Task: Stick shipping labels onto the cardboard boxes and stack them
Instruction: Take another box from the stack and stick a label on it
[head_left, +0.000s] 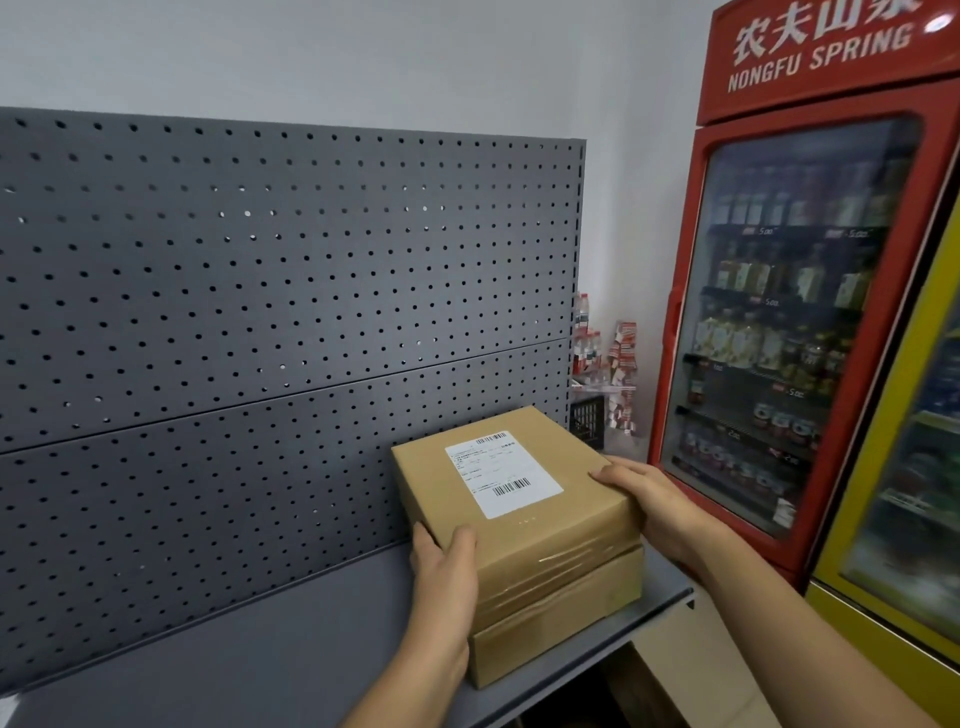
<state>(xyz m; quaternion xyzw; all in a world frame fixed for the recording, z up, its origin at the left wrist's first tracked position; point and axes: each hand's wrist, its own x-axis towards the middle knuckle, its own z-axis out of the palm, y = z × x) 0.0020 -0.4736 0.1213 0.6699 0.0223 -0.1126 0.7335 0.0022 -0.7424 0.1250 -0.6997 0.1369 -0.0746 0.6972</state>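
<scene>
Two cardboard boxes stacked on the grey shelf (260, 639), at its right end, up against the pegboard (260, 312). Upper box (561, 571) sits on the lower box (561, 629), roughly flush, with its near side banded in clear tape. Shipping label (503, 474) is stuck flat on the upper box's top face, barcodes at both ends, clear of both hands. Left hand (444, 577) wraps the near-left vertical corner of the upper box: thumb lies up the near face just below the top edge, and the other fingers are pressed together on the left side face, so the corner sits between thumb and fingers. Right hand (649, 504) is on the opposite right side: fingers held close together, tips hooked over the top edge onto the top face, just right of the label and not touching it. Palm is against the right wall. Right thumb: can't tell where it sits. Both hands contact the upper box only. A red Nongfu Spring drinks fridge (795, 312) stands to the right of the shelf.
</scene>
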